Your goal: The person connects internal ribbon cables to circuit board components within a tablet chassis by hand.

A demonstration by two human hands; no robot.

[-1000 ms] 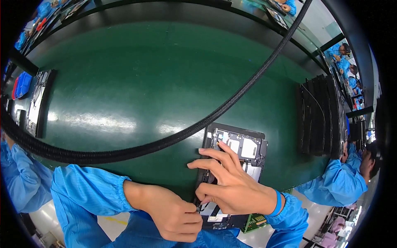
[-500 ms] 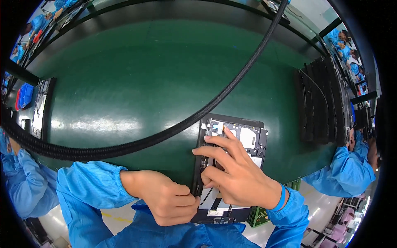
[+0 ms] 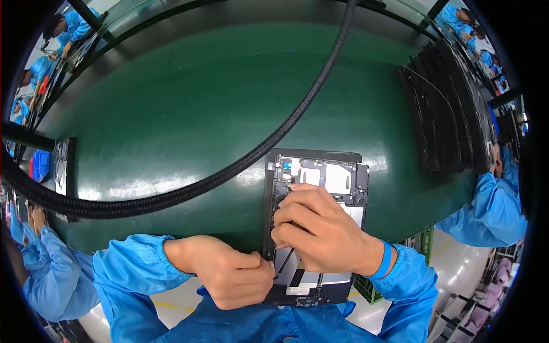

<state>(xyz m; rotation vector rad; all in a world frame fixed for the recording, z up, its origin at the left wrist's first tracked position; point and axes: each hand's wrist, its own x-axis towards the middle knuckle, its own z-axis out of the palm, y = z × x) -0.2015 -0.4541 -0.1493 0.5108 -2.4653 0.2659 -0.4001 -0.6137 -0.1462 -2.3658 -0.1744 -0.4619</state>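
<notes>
An opened tablet (image 3: 337, 197), its black frame and inner boards and white parts exposed, lies at the near edge of the table. My left hand (image 3: 237, 277) is closed at the tablet's lower left side, its fingertips pinched together; what they hold is hidden. Over the middle of the tablet, my right hand (image 3: 320, 228) is bent inward, fingers curled with the thumb tucked against them. Any small thing in its fingers cannot be made out. A thin black cable (image 3: 284, 263) shows between the two hands, slanting across the pale inner surface. I cannot tell whether either hand grips it.
A thick black braided cable (image 3: 251, 163) arcs in front of the green table (image 3: 200, 103). At the right stands a row of black panels (image 3: 443, 108); another opened device (image 3: 64, 171) lies at the left edge. A green crate (image 3: 366, 288) sits below the table. People in blue work at both sides.
My right hand's fingers have curled in from a spread pose, and its index finger has drawn back from the tablet's upper part. The left hand stays pinched at the side. The view has shifted slightly.
</notes>
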